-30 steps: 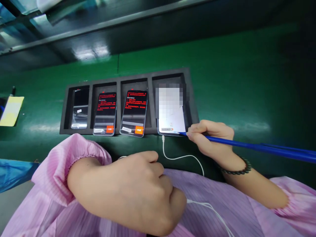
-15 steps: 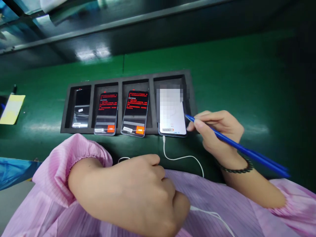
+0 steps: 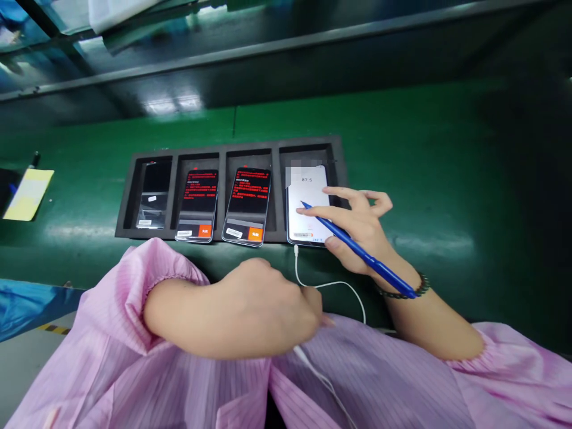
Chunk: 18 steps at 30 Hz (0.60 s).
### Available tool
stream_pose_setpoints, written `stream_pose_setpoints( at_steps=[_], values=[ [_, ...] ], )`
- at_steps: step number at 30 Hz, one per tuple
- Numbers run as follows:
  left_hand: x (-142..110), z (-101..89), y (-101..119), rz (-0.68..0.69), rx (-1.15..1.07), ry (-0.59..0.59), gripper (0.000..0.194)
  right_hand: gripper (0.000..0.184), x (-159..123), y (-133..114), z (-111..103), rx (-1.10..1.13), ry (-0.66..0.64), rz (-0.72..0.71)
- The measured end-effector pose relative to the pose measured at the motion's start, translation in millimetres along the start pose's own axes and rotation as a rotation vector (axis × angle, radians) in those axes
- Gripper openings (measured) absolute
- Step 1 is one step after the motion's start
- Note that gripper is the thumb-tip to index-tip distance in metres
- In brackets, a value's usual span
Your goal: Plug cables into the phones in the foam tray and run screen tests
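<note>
My right hand (image 3: 360, 229) reaches over the lit phone (image 3: 308, 217) at the right end of a black tray (image 3: 277, 196), fingers spread above its white screen. A blue pen (image 3: 357, 247) is held in that hand, its tip over the screen. A white charging cable (image 3: 330, 283) is plugged into this phone's lower edge. My left hand (image 3: 250, 310) is closed in front of my body, with another white cable (image 3: 322, 381) coming out beneath it. Its fingertips are hidden. Two phones (image 3: 196, 205) (image 3: 246, 205) show red text and an orange button on dark screens.
A dark-screened phone (image 3: 154, 196) lies in the tray's leftmost compartment. At the far left are yellow sticky notes (image 3: 29, 193) and a dark marker (image 3: 34, 159). A dark metal ledge (image 3: 268, 53) runs along the back of the green tabletop (image 3: 424, 155).
My right hand has moved left over the lit phone, its fingers spreading, and the pen now crosses the screen. The screen now shows a number. My left hand has shifted slightly up.
</note>
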State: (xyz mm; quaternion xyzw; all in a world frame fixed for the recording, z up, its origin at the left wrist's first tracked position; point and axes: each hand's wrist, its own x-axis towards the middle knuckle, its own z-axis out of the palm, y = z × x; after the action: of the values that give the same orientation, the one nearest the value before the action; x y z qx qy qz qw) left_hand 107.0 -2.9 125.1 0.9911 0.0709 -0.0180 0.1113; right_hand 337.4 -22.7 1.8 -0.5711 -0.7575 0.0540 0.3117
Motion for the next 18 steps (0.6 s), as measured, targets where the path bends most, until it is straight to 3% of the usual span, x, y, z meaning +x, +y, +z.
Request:
stream_pose_setpoints(
  at_steps=[6,13,18],
  values=[
    [13,6.4,4,-0.059,0.088,-0.123,0.026,0.062,-2,4,-3,-0.004,0.083,0.055],
    [16,8.5,3,-0.178,0.060,-0.238,0.029,0.054,-4,4,1,-0.041,0.115,-0.019],
    [17,12.7,1,-0.200,0.014,-0.217,0.027,0.054,-6,6,3,-0.070,0.145,0.009]
  ],
)
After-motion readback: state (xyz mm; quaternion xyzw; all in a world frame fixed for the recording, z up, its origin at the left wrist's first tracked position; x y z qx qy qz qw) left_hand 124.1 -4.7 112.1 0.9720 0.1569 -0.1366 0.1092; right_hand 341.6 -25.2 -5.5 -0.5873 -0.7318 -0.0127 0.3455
